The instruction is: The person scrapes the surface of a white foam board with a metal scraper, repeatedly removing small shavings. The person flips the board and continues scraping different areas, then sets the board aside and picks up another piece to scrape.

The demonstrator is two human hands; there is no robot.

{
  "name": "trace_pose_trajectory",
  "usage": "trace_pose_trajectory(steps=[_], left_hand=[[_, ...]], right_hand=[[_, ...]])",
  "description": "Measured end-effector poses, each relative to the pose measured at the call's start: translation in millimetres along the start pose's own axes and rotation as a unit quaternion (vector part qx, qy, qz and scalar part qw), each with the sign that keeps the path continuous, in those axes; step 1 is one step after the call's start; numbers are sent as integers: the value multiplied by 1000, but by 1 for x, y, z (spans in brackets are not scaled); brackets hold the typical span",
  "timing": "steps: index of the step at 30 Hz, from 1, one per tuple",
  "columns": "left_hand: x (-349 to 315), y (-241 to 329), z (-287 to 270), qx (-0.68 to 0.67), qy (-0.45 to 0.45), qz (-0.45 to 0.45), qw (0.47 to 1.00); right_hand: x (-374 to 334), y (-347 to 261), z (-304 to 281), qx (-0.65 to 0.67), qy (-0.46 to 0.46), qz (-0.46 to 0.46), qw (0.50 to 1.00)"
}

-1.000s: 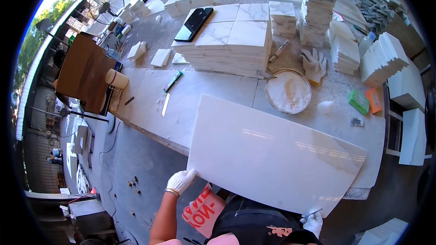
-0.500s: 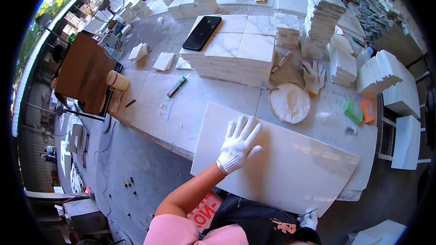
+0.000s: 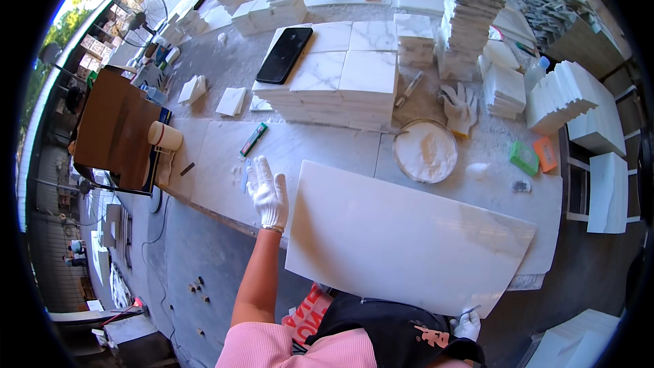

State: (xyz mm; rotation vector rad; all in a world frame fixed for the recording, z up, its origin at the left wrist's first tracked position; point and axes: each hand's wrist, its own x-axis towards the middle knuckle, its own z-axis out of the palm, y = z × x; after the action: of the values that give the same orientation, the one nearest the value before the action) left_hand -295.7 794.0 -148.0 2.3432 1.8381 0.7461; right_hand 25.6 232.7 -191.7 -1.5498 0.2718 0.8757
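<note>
A large white polished slab (image 3: 409, 232) lies tilted across the near part of the table, overhanging its front edge. My left hand (image 3: 267, 194), in a white knitted glove, hovers off the slab's left side with fingers stretched, holding nothing. Beside its fingertips are a thin light-blue strip (image 3: 245, 180) and a long green packet (image 3: 253, 139). At the slab's near right corner, my gloved right hand (image 3: 467, 326) closes around a thin grey tool (image 3: 470, 311); its exact kind is too small to tell.
Beyond the slab stand a block of stacked marble tiles (image 3: 327, 105) with a black phone (image 3: 285, 56) and a round dish (image 3: 395, 155) of white paste. To the right are a loose glove (image 3: 460, 110), green sponge (image 3: 524, 157) and orange sponge (image 3: 545, 154). A cardboard box (image 3: 112, 129) stands left.
My left hand has left the slab's surface and moved left, over past its edge. My right hand stays at the near corner with the thin tool. The view has shifted slightly.
</note>
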Motion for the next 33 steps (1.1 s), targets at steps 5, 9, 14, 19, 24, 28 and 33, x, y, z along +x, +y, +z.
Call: trace_pose_trajectory(steps=[5, 9, 14, 19, 24, 28, 33], left_hand=[[-14, 28, -19, -41, -39, 34, 998], [-24, 73, -21, -15, -97, 137, 986], [-5, 117, -11, -1, -127, 264, 956], [25, 158, 3, -28, -210, 333, 919], [-6, 213, 11, -47, -211, 392, 894], [-41, 254, 12, -20, -160, 364, 917], [-39, 257, 15, -74, -162, 376, 909]], right_hand=[[-8, -4, 11, -26, 9, 9, 1000], [-16, -30, 39, -85, 32, 35, 995], [-14, -36, 33, -14, 37, 29, 999], [-9, -15, 14, 46, 22, 26, 998], [-14, -15, 24, 62, 21, 15, 998], [-14, -11, 30, 73, 30, 6, 997], [-13, -7, 27, 81, 42, 9, 996]])
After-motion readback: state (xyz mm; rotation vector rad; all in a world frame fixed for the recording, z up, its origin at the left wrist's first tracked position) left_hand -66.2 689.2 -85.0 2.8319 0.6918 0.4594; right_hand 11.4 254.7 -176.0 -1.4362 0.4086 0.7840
